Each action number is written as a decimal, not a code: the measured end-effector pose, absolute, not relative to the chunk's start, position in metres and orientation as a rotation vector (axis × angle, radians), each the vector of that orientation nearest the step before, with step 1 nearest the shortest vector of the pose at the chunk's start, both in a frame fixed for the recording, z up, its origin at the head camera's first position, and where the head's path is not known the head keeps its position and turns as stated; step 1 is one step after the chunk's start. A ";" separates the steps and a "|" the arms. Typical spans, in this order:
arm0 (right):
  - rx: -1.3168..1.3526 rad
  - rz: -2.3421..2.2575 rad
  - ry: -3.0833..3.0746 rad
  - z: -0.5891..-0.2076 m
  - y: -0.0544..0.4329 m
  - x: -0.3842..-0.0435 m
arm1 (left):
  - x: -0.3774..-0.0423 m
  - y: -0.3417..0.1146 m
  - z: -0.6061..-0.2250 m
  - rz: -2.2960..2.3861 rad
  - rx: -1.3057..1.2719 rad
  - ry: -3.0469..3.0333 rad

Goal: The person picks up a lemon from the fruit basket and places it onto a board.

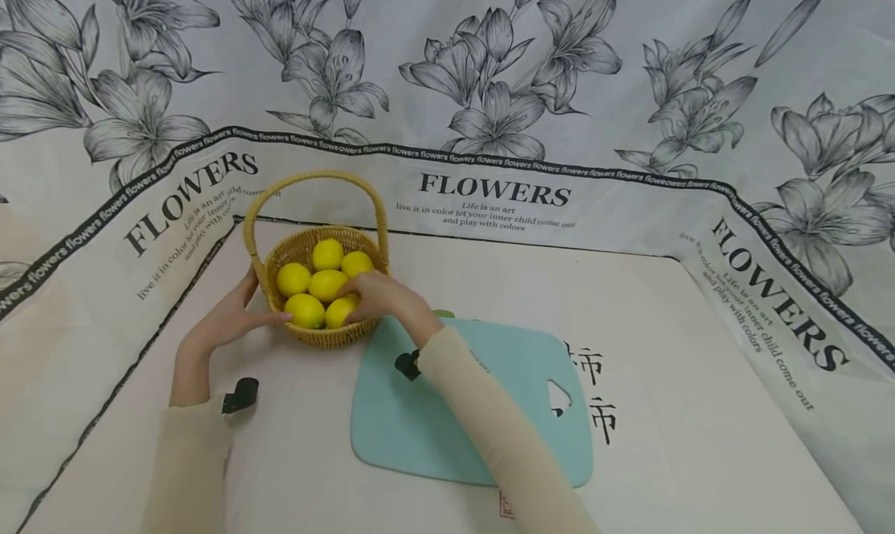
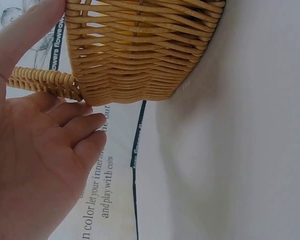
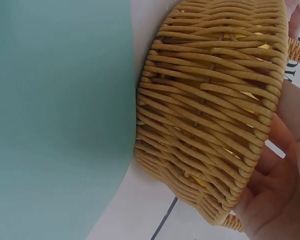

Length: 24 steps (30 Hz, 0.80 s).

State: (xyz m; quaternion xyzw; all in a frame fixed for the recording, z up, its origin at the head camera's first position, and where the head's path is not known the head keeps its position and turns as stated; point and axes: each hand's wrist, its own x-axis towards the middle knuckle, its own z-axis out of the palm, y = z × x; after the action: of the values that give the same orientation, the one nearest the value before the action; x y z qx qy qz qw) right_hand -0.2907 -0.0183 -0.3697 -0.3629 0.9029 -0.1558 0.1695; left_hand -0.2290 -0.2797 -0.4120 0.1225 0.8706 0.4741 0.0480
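Observation:
A wicker basket (image 1: 336, 336) with a tall arched handle holds several yellow lemons (image 1: 294, 279). At its left side, my left hand (image 1: 227, 314) lays the thumb on the front rim. In the left wrist view, the loosely extended fingers (image 2: 87, 127) rest by the base of the handle, outside the weave. My right hand (image 1: 384, 295) reaches over the right rim, its thumb and fingers bent about the front-right lemon (image 1: 339, 312). From the right wrist view, the basket wall (image 3: 205, 95) hides the fingertips and most of the fruit.
A pale blue-green cutting board (image 1: 412, 433) lies right of the basket, its edge close to the wicker, under my right forearm. Something green (image 1: 444, 314) peeks out behind its far edge. The white tablecloth (image 1: 657, 324) has printed characters, and a flower-patterned cloth (image 1: 489, 68) rises behind.

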 end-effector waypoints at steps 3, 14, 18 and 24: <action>-1.060 -0.429 2.551 -0.370 -0.019 -0.292 | -0.229 -0.279 -0.412 1.447 0.369 2.659; -1.108 -0.440 2.547 -0.373 -0.018 -0.292 | -0.229 -0.280 -0.411 1.451 0.360 2.651; -1.111 -0.422 2.564 -0.373 -0.018 -0.290 | -0.229 -0.280 -0.412 1.443 0.360 2.647; -1.115 -0.407 2.599 -0.372 -0.015 -0.287 | -0.229 -0.280 -0.413 1.434 0.352 2.645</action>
State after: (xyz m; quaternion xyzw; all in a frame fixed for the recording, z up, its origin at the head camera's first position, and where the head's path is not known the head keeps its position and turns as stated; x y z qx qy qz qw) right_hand -0.2866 -0.0150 -0.3720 -0.3862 0.9005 -0.1409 0.1419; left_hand -0.2294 -0.2800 -0.4128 0.1159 0.8717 0.4727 0.0563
